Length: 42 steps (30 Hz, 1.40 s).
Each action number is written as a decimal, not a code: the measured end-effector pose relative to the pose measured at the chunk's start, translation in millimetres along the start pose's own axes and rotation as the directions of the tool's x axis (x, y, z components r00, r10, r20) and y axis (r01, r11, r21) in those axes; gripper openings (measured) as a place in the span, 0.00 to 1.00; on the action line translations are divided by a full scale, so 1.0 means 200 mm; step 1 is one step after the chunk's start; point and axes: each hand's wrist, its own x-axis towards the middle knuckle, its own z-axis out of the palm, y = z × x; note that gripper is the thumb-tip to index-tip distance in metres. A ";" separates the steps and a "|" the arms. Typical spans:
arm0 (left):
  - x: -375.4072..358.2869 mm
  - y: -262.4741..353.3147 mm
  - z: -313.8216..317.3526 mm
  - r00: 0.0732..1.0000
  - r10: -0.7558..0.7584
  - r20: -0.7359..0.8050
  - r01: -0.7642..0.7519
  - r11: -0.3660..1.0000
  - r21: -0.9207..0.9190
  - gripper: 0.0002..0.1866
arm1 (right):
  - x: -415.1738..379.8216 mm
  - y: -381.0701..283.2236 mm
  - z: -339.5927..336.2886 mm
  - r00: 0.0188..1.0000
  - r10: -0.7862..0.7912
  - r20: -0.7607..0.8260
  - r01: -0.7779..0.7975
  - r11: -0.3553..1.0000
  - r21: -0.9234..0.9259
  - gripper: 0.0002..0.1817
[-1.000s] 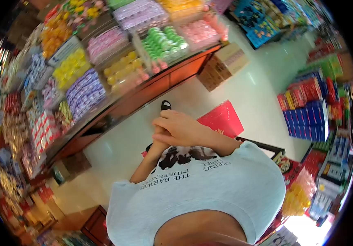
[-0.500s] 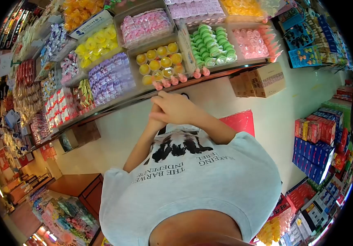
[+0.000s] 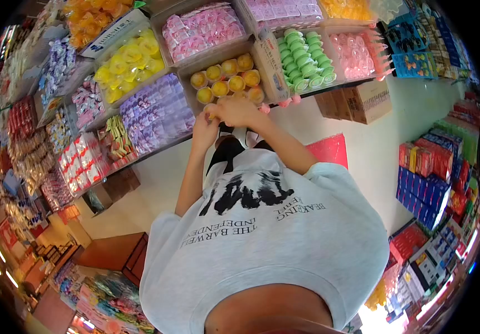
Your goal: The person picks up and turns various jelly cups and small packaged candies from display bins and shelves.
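My left hand [image 3: 205, 128] and my right hand [image 3: 239, 112] meet at the front edge of the display counter. Their fingers are bent together, and a small yellowish spot shows between the fingertips, too small to name. Just beyond them sits a box of round cups with yellow contents [image 3: 220, 88], partly covered by my right hand. Purple printed packets [image 3: 156, 113] lie left of my hands. Pink round ornaments [image 3: 290, 101] line the counter edge to the right of my right hand.
Green-lidded cups [image 3: 306, 58], pink packets [image 3: 203, 33] and yellow packs [image 3: 131, 64] fill neighbouring bins. Cardboard boxes [image 3: 362, 102] stand on the floor under the counter. Blue cartons [image 3: 424, 189] are stacked at right, and a red panel [image 3: 329, 150] lies near my right elbow.
My hands have gone from clasped, one over the other, to fingertips meeting, nearer the cups with yellow contents. The counter appears closer, and my feet now show below my hands.
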 end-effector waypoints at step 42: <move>0.40 0.30 -0.09 0.781 0.103 0.616 -0.527 0.639 0.561 0.27 | 0.17 -0.02 0.15 0.788 0.610 -0.081 -0.524 0.734 0.433 0.28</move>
